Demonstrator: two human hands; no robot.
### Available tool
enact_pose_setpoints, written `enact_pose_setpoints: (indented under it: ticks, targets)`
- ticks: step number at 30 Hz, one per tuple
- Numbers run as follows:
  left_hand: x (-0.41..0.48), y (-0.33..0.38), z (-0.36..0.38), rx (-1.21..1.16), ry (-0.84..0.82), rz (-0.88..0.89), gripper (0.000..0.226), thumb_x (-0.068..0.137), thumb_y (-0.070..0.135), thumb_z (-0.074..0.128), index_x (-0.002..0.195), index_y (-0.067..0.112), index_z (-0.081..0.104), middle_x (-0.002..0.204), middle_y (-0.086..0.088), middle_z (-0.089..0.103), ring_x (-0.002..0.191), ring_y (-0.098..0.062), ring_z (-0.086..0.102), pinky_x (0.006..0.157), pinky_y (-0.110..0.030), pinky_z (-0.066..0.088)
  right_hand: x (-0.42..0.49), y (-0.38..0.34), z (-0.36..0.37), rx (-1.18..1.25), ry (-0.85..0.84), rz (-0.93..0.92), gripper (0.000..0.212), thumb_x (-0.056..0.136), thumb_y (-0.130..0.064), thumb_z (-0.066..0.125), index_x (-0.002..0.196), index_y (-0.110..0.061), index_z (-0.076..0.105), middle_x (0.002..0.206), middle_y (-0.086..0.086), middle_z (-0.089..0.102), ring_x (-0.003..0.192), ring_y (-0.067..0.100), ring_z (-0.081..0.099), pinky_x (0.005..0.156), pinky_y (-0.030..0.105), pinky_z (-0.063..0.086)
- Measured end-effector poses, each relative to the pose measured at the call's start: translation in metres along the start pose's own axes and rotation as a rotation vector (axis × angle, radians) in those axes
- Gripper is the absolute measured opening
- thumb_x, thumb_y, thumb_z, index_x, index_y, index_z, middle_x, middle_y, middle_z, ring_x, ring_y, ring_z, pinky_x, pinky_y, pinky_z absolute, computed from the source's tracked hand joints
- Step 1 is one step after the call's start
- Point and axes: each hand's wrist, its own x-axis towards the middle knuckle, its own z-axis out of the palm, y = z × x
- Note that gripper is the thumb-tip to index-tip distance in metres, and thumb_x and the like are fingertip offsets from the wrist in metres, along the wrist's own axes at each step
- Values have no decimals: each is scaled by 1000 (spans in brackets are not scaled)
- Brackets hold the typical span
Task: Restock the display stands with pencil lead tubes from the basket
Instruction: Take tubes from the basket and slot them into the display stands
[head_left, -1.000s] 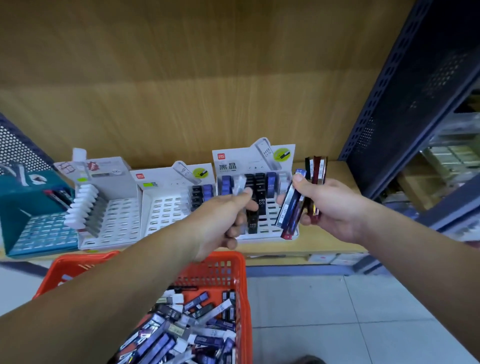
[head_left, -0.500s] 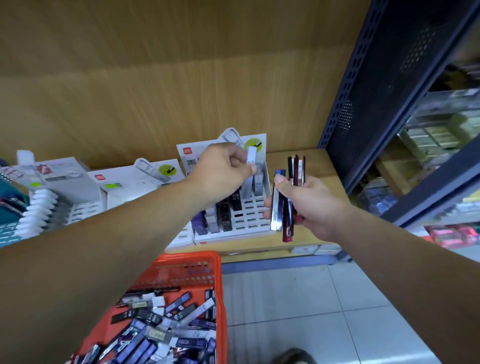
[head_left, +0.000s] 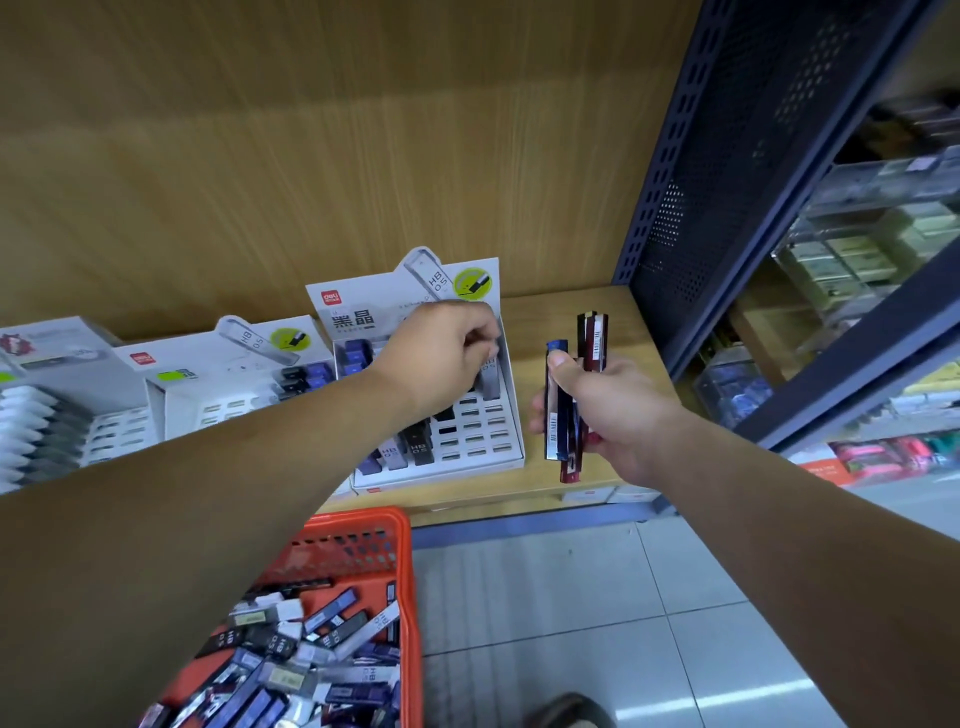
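Observation:
My left hand (head_left: 441, 358) reaches over the right white display stand (head_left: 470, 441), its fingers curled round the top of a grey lead tube (head_left: 491, 376) standing in the stand's far right column. To the right of that stand, my right hand (head_left: 613, 410) grips a bundle of blue and dark red lead tubes (head_left: 557, 415) upright above the wooden shelf (head_left: 561, 312). Purple, grey and black tubes fill the stand's left columns. The orange basket (head_left: 358, 525) below holds several loose tubes (head_left: 311, 649).
A second white stand (head_left: 223, 364) with few tubes and a third stand (head_left: 52, 415) with white tubes sit to the left. A dark perforated metal rack (head_left: 727, 156) with stocked shelves rises on the right. A shoe tip (head_left: 571, 712) shows on the tiled floor.
My left hand has carried the grey tube from in front of the stand up and over to its far right column. The view has shifted right. My right hand keeps its bundle.

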Motion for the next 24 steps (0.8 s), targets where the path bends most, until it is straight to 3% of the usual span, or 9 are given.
enact_pose_setpoints:
  ticks: [4,7,11,14,16,18,19,22,24]
  targets:
    - [-4,-5,-1,62,-71,40,7,96,12,68,93,16,74,83,6,69,75,-12,62,79,-36,55,-2,-3,5,9,-27,-12,24,107,-36,54,116,-15,57,80,5,76,71,23,77,65,35,56]
    - [-4,-8,2,127,-62,110,10,97,13,69,98,16,78,96,-2,65,88,-20,63,82,-38,52,-3,-8,11,14,-41,-17,21,106,-36,55,112,-16,59,80,5,77,73,25,78,72,39,58]
    - [-10,-7,-3,271,-123,102,28,100,10,60,123,16,75,112,-8,58,103,-23,56,88,-34,46,-6,-16,21,-1,-33,-12,22,104,-36,59,113,-17,60,99,9,76,86,28,77,80,47,61]
    - [-31,-2,-18,66,37,-15,19,99,9,59,111,16,72,95,5,61,80,-3,57,77,-24,44,-11,-26,33,22,-5,-23,23,101,-39,64,115,-20,62,113,8,72,98,28,71,85,47,60]
    - [-53,4,-31,-171,50,-167,9,99,21,66,91,18,71,78,-3,68,65,-9,62,63,-30,49,-15,-35,47,39,-15,-49,20,101,-39,63,113,-22,64,111,5,72,95,24,68,85,41,58]
    - [-79,7,-47,-335,4,-260,22,94,34,74,84,15,70,77,-19,69,59,-23,61,56,-34,50,-19,-43,68,32,-56,-75,20,102,-39,62,110,-21,65,104,5,71,91,25,65,83,42,56]
    - [-91,7,-56,-385,-14,-281,26,92,35,77,83,12,70,76,-23,69,57,-22,59,53,-32,48,-22,-47,81,32,-81,-84,20,102,-39,62,108,-20,65,99,5,70,87,25,64,82,42,55]
    - [-118,-4,-86,-456,31,-328,31,91,29,80,74,8,64,62,-17,62,53,-17,54,49,-22,39,-39,-61,125,28,-159,-118,19,105,-35,59,103,-17,64,78,2,67,64,18,61,64,34,51]
    - [-134,-15,-113,-443,101,-392,31,91,28,80,76,6,65,63,-11,62,53,-16,55,50,-22,39,-51,-67,153,47,-182,-143,21,106,-32,57,99,-14,64,73,5,64,57,18,56,64,38,54]
